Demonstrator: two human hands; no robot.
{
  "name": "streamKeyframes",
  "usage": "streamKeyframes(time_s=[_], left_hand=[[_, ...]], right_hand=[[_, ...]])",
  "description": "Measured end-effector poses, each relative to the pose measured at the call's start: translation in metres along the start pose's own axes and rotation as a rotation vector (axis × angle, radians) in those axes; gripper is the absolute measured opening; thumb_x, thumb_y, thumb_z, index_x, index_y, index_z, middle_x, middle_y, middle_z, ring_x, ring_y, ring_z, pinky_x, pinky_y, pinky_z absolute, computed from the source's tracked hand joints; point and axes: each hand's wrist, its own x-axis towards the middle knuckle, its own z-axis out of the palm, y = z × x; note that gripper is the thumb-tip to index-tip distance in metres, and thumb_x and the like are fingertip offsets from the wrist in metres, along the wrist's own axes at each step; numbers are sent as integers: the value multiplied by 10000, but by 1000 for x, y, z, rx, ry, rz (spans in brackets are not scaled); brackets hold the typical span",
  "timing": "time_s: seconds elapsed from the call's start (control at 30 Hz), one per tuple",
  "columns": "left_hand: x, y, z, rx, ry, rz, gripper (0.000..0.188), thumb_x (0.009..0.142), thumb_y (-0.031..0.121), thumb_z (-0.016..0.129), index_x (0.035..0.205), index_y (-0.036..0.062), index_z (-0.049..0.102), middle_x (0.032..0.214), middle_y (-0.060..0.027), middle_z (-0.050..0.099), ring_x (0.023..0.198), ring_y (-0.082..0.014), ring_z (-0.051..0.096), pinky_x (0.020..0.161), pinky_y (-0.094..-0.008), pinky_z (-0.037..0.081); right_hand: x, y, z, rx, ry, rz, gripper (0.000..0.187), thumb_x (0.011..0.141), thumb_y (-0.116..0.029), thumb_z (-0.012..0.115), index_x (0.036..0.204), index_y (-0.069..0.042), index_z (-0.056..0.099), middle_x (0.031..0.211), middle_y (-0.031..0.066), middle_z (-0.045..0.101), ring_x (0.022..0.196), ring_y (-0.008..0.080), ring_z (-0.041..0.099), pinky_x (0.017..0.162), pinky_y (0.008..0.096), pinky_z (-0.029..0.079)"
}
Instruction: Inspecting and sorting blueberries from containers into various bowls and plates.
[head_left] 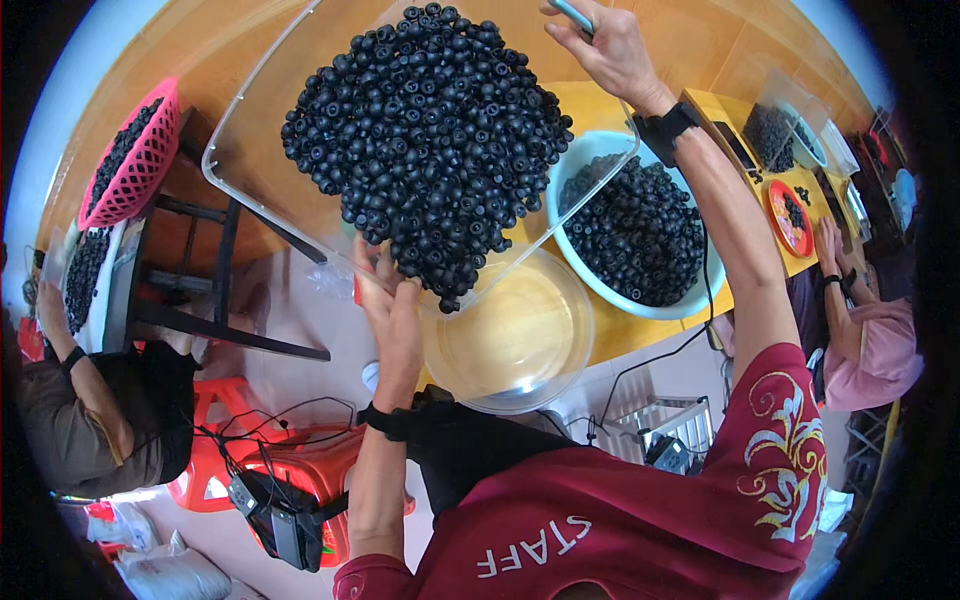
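A big clear plastic box [238, 130] is tilted above the table, with its load of small black round parts [430, 130] heaped toward the lower corner. My left hand [393, 318] is closed on the box's near edge, thumb up, some fingers hidden beneath it. At the far right side, my right hand [615, 58] grips a light blue handle piece that seems to belong to the box. Under the tilted corner stands a clear round bowl [565, 365] with no parts visible in it. Beside it, a light blue basin [580, 262] holds many of the same black parts.
A yellow table [640, 335] carries the basin, a red plate [775, 205] and another clear container [770, 130] to the right. People work at both sides. A pink basket [140, 175] is at left. Red stools [230, 400] and a cable [640, 365] are near me.
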Motion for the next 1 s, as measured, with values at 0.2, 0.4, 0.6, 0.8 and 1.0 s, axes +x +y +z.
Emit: streamKeyframes(time_s=[0.2, 0.4, 0.6, 0.8, 1.0], left_hand=[[-15, -11, 9, -57, -2, -25, 776, 701, -93, 359, 1407, 32, 62, 1387, -186, 255, 1253, -244, 334, 1012, -317, 279], [-11, -19, 16, -69, 9, -44, 785, 698, -85, 354, 1410, 51, 54, 1375, -208, 282, 1230, -251, 362, 1009, -321, 284], [-9, -25, 16, -135, 32, -27, 806, 677, -79, 354, 1413, 64, 57, 1377, -215, 285, 1234, -262, 361, 1014, -328, 281], [-9, -32, 15, -115, 42, 13, 821, 655, -81, 342, 1415, 68, 70, 1386, -201, 281, 1251, -264, 346, 1026, -338, 270], [-10, -35, 14, -122, 71, 17, 835, 639, -85, 345, 1416, 62, 79, 1398, -175, 274, 1259, -256, 336, 1012, -302, 271]], right_hand=[[-11, 17, 9, -65, 79, -136, 215, 816, -176, 612, 992, -54, 620, 553, 59, 448, 477, 152, 411, 472, 293, 352], [-13, 22, 13, -43, 83, -156, 243, 823, -188, 613, 1029, -59, 601, 570, 78, 478, 483, 173, 436, 482, 294, 375], [-8, 20, 15, -72, 124, -237, 138, 829, -165, 605, 917, -59, 604, 575, 96, 517, 475, 202, 500, 465, 308, 407], [-14, 19, 17, -38, 140, -210, 142, 823, -166, 616, 925, -67, 614, 580, 83, 530, 479, 183, 507, 461, 291, 410], [-16, 15, 15, -8, 225, -287, 153, 826, -154, 612, 957, -77, 621, 586, 77, 539, 479, 164, 505, 453, 280, 407]])
